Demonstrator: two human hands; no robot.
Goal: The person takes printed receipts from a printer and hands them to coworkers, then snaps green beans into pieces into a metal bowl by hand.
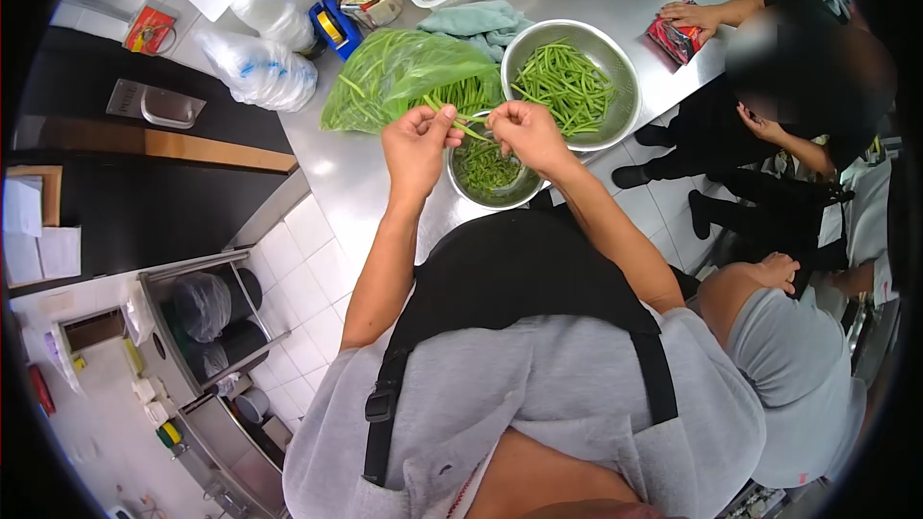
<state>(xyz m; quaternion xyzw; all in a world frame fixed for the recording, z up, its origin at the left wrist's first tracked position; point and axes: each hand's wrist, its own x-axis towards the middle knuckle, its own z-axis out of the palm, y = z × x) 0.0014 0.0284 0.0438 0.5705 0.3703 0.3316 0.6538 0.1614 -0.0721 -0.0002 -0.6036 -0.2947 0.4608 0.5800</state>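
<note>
Pinching at least one green bean (474, 119) between fingertips of left hand (419, 139) and right hand (527, 133). Pointing sideways from one to the other, long axis roughly crosswise, over the far side of one small metal bowl (529, 185). Also counting on the worktop (341, 168): one large metal bowl (620, 67) of beans, one green plastic bag (370, 77). Reading door plate (125, 101): lettering too small for certainty.
</note>
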